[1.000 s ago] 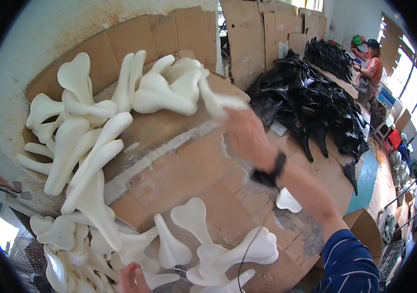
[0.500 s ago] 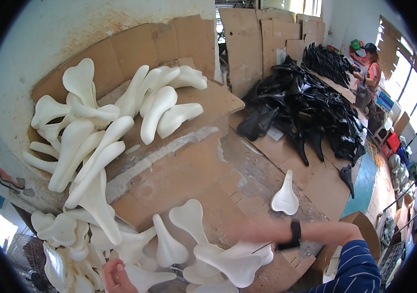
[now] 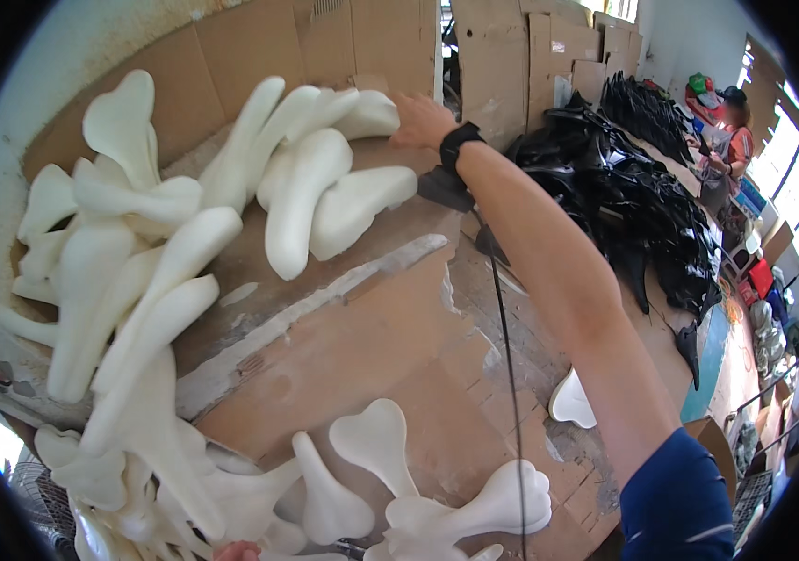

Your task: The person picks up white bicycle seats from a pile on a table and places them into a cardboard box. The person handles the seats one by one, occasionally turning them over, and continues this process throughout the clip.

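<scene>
My right hand [image 3: 423, 122], with a dark band on its wrist, reaches far across the bench. Its stretched fingers are at the right end of a white foam saddle pad [image 3: 369, 115]; I cannot tell how firmly they touch. A dark grey shape [image 3: 444, 190] lies just below this hand, its kind unclear. Only the fingertips of my left hand [image 3: 237, 552] show at the lower edge, beside a heap of white saddle pads [image 3: 151, 439]. More pads are piled at the far left. One single white pad [image 3: 573, 400] is partly covered by my right forearm.
Glossy black saddle-shaped pieces [image 3: 596, 178] are heaped at the right. Cardboard [image 3: 352, 346] covers the bench, and cardboard sheets line the wall. A black cord [image 3: 507, 355] runs down from near my forearm. Another person [image 3: 728, 154] stands at the far right.
My right arm has swung from the near pads up and away to the far pile. My left hand has dropped mostly below the lower edge. The view has shifted.
</scene>
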`<state>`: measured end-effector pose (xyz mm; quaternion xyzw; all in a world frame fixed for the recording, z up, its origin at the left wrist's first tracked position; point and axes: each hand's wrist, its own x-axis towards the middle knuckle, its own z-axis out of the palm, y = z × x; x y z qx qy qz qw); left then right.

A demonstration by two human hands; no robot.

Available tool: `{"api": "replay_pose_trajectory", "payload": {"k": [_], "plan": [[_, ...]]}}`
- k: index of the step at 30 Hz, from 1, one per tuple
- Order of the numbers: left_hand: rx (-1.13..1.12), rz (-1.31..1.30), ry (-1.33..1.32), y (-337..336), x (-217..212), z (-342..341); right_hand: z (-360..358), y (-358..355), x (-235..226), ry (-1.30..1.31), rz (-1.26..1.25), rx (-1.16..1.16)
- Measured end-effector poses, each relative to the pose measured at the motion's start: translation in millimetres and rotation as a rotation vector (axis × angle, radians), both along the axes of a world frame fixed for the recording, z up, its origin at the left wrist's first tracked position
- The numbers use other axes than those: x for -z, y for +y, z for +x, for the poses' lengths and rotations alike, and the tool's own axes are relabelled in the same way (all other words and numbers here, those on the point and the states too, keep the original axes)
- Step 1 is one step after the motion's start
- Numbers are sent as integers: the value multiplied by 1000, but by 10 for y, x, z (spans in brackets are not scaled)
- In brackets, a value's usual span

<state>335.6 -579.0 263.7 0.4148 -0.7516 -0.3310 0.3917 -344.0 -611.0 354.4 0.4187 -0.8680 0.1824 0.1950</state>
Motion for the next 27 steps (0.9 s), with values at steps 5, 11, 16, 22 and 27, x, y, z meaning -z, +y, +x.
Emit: {"api": "replay_pose_trajectory", "payload": {"k": [5, 11, 16, 22, 27], "plan": [[-61, 126, -115, 16, 381, -117, -306, -216, 282, 172, 56, -20], [16, 118, -9, -11, 522, -294, -76, -149, 193, 284, 59, -46], [76, 90, 54, 7, 114, -359, 521, 83, 86, 353, 93, -64], [41, -34, 105, 228, -350, -14, 2316, 913, 108, 347, -43, -263], [6, 227, 265, 452, -456, 346, 3587, 2005, 105, 86, -30, -297]]}}
